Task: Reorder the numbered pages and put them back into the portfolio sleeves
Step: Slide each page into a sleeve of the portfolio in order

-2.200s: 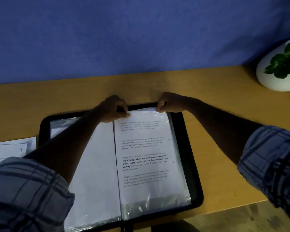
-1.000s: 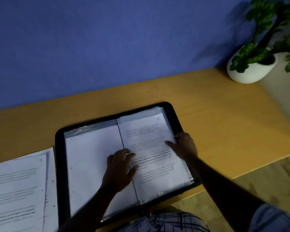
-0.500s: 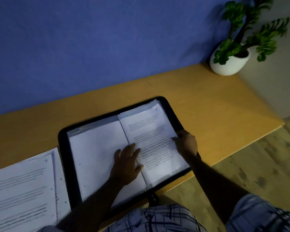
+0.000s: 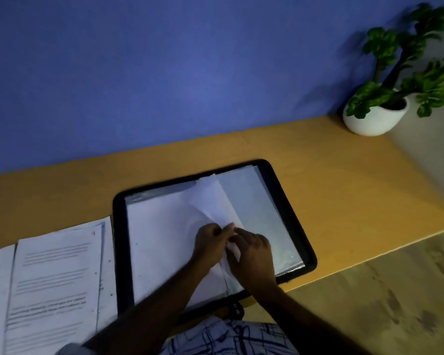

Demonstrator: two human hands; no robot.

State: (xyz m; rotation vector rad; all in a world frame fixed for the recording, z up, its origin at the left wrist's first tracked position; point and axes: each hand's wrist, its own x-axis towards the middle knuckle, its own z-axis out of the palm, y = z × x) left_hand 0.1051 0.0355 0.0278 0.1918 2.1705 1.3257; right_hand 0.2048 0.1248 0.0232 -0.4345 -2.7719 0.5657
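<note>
fingers (image 4: pixel 241 231) of left hand (image 4: pixel 209 245) and right hand (image 4: pixel 255 257) pinched on the filled sleeve (image 4: pixel 213 198), swung it leftward across the portfolio (image 4: pixel 287 201) on the table (image 4: pixel 344 175); had pressed it flat moments earlier. bared an apparently empty sleeve (image 4: pixel 256 213) for the loose pages (image 4: pixel 57 272).

Dim, bluish, soft wide-angle blur

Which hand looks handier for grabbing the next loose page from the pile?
Probably the left hand: the loose pages lie on its side of the portfolio; the right hand would cross over.
</note>
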